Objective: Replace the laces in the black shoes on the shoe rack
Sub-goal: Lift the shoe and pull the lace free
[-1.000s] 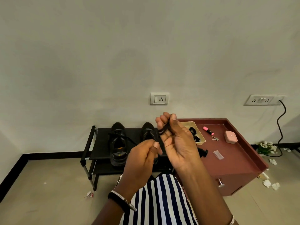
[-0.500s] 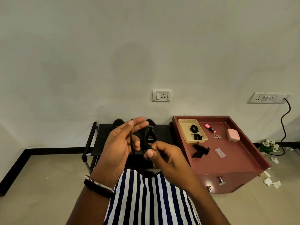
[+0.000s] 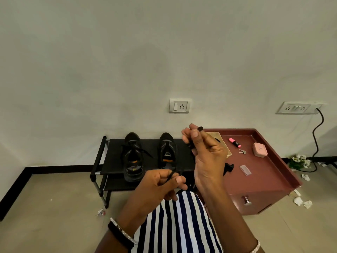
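We see the left hand (image 3: 160, 185) pinching a black lace (image 3: 171, 175) end between thumb and fingers. The right hand (image 3: 207, 157), held higher, curls its fingers round more lace wound there. Both black shoes (image 3: 132, 157) stand atop the shoe rack (image 3: 113, 157) behind. One tongue bears a triangular emblem, too small for us to read.

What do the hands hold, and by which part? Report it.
The left hand pinches a black lace near one end. The right hand grips a bunched length of lace in its fingers.
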